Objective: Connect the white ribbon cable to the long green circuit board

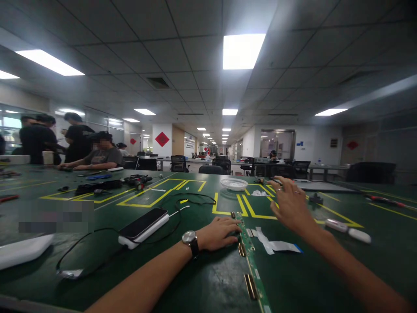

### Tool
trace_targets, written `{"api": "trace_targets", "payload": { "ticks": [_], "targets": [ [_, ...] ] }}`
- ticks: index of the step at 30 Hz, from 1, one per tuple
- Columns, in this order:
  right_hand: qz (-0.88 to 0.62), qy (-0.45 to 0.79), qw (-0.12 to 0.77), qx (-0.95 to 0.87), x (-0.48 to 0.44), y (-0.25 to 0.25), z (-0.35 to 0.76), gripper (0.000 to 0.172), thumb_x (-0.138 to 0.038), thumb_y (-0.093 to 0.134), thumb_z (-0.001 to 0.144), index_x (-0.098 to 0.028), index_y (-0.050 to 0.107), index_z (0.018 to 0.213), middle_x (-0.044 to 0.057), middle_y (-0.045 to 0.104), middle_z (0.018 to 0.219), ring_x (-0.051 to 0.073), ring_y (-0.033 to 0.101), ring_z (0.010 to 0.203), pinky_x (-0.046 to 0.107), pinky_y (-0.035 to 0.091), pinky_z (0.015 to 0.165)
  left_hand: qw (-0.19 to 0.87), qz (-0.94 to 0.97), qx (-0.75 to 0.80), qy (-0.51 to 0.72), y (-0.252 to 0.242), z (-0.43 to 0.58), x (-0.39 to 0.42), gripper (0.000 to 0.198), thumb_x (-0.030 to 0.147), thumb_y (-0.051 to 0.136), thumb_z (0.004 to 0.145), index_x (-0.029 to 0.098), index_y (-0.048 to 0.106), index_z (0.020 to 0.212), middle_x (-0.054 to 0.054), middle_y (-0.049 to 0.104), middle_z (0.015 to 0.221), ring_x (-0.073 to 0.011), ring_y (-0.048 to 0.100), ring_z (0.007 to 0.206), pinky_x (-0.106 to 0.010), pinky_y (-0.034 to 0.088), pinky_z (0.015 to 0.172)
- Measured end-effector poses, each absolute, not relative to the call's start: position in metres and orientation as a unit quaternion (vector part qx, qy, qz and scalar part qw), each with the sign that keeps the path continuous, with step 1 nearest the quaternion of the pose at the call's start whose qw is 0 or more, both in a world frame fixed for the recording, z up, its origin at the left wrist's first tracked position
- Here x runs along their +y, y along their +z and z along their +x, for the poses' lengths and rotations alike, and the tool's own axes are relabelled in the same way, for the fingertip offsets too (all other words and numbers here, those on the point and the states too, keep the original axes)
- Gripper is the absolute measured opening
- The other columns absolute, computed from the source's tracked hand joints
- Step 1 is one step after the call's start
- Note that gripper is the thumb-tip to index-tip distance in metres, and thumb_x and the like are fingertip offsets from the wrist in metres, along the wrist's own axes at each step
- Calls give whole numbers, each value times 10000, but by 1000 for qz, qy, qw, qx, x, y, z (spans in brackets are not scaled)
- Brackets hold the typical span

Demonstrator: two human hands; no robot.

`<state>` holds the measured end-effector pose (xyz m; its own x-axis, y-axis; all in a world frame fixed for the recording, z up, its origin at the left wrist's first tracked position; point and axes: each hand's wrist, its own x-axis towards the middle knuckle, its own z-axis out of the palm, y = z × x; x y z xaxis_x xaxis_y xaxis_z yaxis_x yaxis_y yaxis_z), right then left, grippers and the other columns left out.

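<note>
A long, narrow green circuit board (254, 265) with gold connectors runs lengthwise over the green table. My left hand (217, 234), a watch on its wrist, lies flat at the board's far part, its fingertips touching the left edge. To the right, my right hand (289, 202) is raised above the table with fingers apart and holds nothing. Between that hand and the board, a white flat ribbon cable (270, 245) with a blue end rests on the table, its left end close beside the board.
Left of my arm lie a phone (143, 224) on a white block and a looping black cable (177, 219). Ahead is a white plastic basket (233, 184) among yellow tape outlines. A white case (359, 235) sits at the right. Co-workers (102, 152) are at the far left.
</note>
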<state>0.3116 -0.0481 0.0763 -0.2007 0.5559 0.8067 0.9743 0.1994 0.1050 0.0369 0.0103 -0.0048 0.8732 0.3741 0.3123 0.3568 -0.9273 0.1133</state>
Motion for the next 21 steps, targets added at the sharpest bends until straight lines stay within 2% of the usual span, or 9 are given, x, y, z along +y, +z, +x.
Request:
{"api": "trace_targets", "payload": {
  "ticks": [2, 5, 8, 10, 13, 15, 17, 19, 21],
  "targets": [
    [-558, -122, 267, -776, -55, 83, 323, 393, -310, 557, 828, -148, 575, 1186, 151, 613, 1060, 286, 596, 953, 433, 538, 785, 20, 969, 188, 162, -6, 38, 11, 368, 397, 471, 988, 275, 508, 1333, -66, 446, 1489, -276, 429, 1346, -461, 358, 1065],
    [-367, 360, 57, -856, -63, 85, 336, 501, -498, 725, 698, -160, 576, 1037, -2, 563, 761, 118, 517, 588, 216, 478, 470, 12, 970, 183, 158, -7, 39, 10, 382, 415, 460, 992, 277, 493, 1347, -63, 452, 1485, -279, 448, 1329, -456, 380, 1043],
    [-253, 549, 120, -788, -64, 83, 332, 532, -534, 784, 648, -189, 502, 938, -78, 452, 690, 26, 314, 427, 129, 296, 325, 5, 968, 186, 167, -6, 40, 8, 371, 422, 452, 996, 275, 500, 1334, -53, 479, 1463, -269, 468, 1309, -433, 397, 1027],
    [-289, 515, 230, -774, -57, 79, 322, 435, -525, 722, 745, -208, 460, 887, -81, 429, 686, 21, 280, 410, 135, 282, 323, -5, 965, 193, 178, -4, 40, 6, 355, 414, 454, 997, 267, 512, 1315, -45, 508, 1434, -259, 488, 1284, -415, 408, 1014],
    [-400, 297, 317, -807, -40, 64, 309, 263, -456, 591, 860, -207, 507, 869, -6, 530, 749, 116, 502, 576, 242, 505, 524, -29, 960, 201, 193, 0, 39, 3, 298, 376, 461, 997, 246, 553, 1248, -35, 577, 1353, -242, 539, 1216, -379, 437, 977],
    [-425, 136, 300, -843, -27, 45, 306, 177, -371, 541, 869, -229, 605, 953, 98, 632, 977, 254, 615, 911, 439, 544, 858, -56, 955, 211, 201, 2, 38, 2, 254, 312, 447, 998, 227, 575, 1200, -35, 628, 1272, -223, 577, 1157, -359, 444, 970],
    [-393, 75, 255, -880, -11, 22, 309, 263, -306, 513, 865, -326, 666, 1078, 137, 603, 1251, 332, 539, 1209, 544, 387, 1082, -73, 948, 240, 195, 3, 39, 3, 255, 315, 456, 989, 215, 583, 1186, -49, 661, 1198, -220, 604, 1108, -345, 458, 955],
    [-385, 71, 223, -893, 8, -1, 316, 374, -316, 445, 906, -425, 645, 1202, 130, 539, 1390, 316, 484, 1305, 526, 353, 1122, -102, 942, 252, 194, 2, 39, 9, 270, 319, 443, 990, 211, 576, 1199, -52, 662, 1190, -220, 612, 1095, -353, 469, 948],
    [-388, 68, 202, -897, 28, -21, 324, 399, -370, 447, 903, -466, 628, 1245, 148, 539, 1400, 307, 475, 1318, 498, 364, 1116, -119, 941, 253, 191, 0, 39, 15, 271, 327, 447, 983, 199, 587, 1176, -55, 664, 1185, -223, 617, 1084, -360, 478, 936]
  ]
}}
